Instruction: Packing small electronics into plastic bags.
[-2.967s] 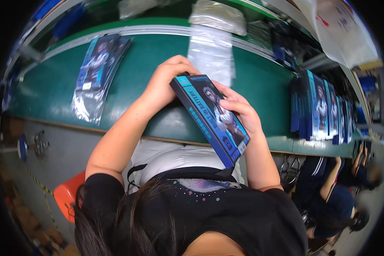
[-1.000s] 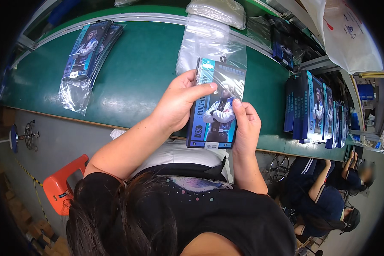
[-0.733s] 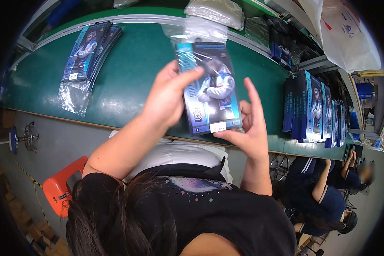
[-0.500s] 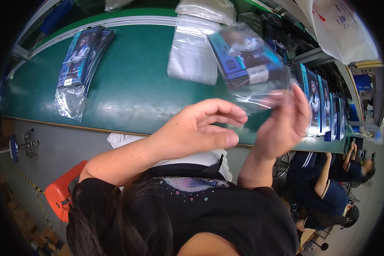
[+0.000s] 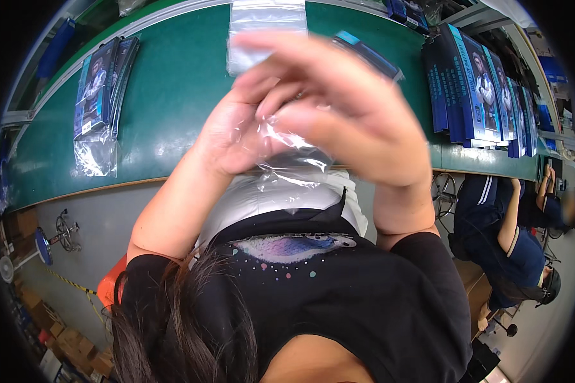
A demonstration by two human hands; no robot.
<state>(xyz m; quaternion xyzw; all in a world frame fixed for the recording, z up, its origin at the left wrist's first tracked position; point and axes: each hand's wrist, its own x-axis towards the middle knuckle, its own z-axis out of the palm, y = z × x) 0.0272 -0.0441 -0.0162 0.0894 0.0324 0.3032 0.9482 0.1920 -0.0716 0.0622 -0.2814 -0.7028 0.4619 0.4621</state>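
The left hand is raised in the middle of the frame, its fingers bent, and is partly covered by the right hand, which is blurred and is held with its fingers stretched toward the upper left. Between and below the two hands, a crumpled sheet of clear plastic is seen hanging in front of the near edge of the green counter; because of the blur and overlap, it cannot be told which hand it is gripped by, or how tightly the fingers of either are closed. A dark box with a light-blue corner is laid on the counter just beyond the right hand, by which it is partly hidden. At the top centre, flat clear bags are spread on the counter. In the upper left, bagged boxes are laid overlapping, the loose plastic ends pointed toward the near edge. In the upper right, blue boxes are stood upright in a row. At the lower left, an orange stool is partly hidden.
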